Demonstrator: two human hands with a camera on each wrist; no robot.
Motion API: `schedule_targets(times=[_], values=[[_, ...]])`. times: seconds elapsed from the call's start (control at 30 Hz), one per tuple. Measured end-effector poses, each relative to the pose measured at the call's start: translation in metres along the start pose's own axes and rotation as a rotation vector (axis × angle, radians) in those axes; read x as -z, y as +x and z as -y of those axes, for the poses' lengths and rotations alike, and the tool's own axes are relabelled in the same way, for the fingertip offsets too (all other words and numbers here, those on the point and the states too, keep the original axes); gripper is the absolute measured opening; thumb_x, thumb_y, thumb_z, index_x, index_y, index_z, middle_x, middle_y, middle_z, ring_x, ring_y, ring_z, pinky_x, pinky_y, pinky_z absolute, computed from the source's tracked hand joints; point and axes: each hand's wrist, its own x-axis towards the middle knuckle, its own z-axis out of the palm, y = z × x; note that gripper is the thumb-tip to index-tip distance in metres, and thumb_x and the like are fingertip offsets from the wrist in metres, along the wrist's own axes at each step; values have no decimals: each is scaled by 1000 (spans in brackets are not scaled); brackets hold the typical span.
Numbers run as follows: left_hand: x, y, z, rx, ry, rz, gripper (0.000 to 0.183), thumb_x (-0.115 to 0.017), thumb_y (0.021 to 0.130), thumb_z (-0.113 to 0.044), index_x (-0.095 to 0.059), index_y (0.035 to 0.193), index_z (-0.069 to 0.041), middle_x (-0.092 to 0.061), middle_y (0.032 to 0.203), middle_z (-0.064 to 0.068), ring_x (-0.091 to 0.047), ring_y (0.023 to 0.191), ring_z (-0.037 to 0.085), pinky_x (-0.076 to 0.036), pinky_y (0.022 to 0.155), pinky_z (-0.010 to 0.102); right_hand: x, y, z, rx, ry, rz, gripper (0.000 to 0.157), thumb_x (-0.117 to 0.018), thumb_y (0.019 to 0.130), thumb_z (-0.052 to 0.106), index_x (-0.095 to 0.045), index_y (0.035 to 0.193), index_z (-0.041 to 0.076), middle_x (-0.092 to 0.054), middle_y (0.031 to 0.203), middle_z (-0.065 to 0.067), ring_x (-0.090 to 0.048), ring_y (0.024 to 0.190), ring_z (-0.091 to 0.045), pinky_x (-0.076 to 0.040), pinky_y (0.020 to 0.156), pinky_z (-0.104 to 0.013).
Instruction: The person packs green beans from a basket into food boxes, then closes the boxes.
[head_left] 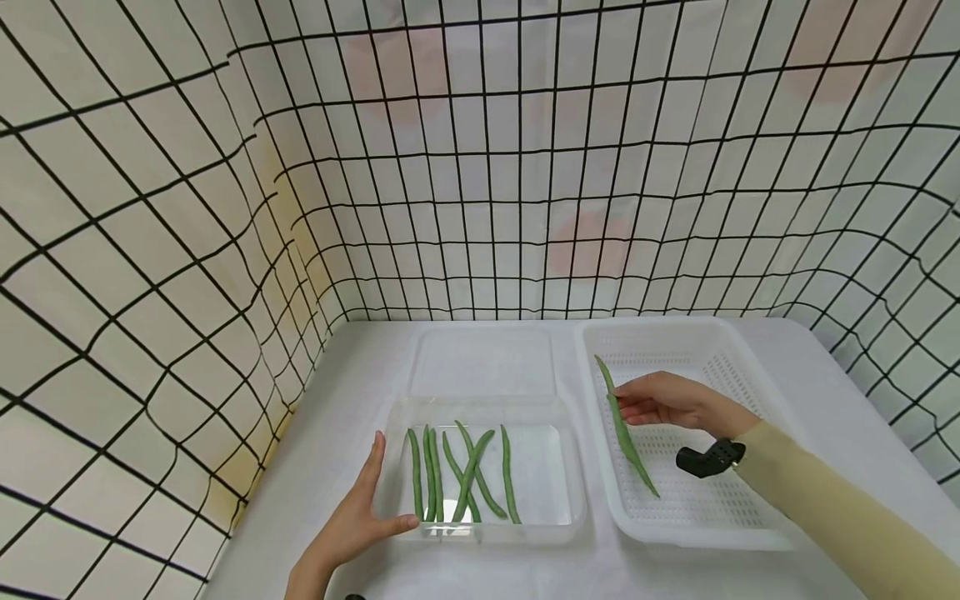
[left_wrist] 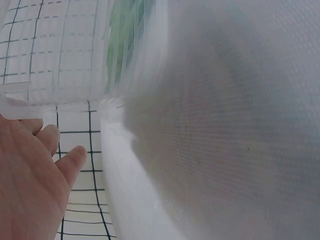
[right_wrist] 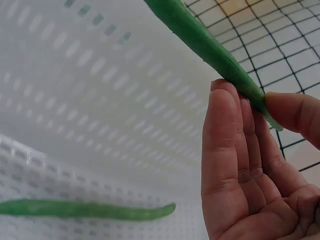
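Green bean (right_wrist: 205,45) sits pinched in your right hand (head_left: 663,402).
White basket (head_left: 738,510) beneath; your left hand (head_left: 354,518) spreads at the clear box (head_left: 543,475).

No text, label, brand, number or sign can be read in any of the three views. The clear box (head_left: 487,532) and white basket (head_left: 697,537) show no legible marking.
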Motion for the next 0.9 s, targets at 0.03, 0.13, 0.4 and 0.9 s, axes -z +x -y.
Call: schedule_targets(times=[0.03,0.13,0.4,0.9], values=[[0,0,0,-1,1,-1,124,-84,67,-42,7,151,-35,3,158,-2,-5,141,29,-16,105,62,-3,0,2,3,2,5,22,-56,96,12,-67,103,-5,-68,92,-11,-67,80,-17,-53,81,-34],[0,0,-1,-2,4,-5,124,-84,67,-42,7,151,-36,3,158,-2,-6,141,28,-17,105,62,-12,2,9,7,23,13,21,-55,96,12,-67,103,-4,-68,91,-11,-66,80,-16,-53,81,-34],[-1,0,-1,12,-6,5,124,-84,68,-42,7,151,-36,3,157,-2,-5,141,29,-16,105,62,-45,20,22,8,83,61,17,-53,97,8,-67,101,-2,-67,90,-10,-67,80,-17,-54,76,-30],[-1,0,-1,11,-13,8,125,-85,67,-41,7,151,-36,4,157,-3,-5,141,28,-16,105,62,-134,68,26,-54,78,145,17,-59,93,7,-65,101,-8,-66,85,-13,-67,75,-19,-55,73,-30]])
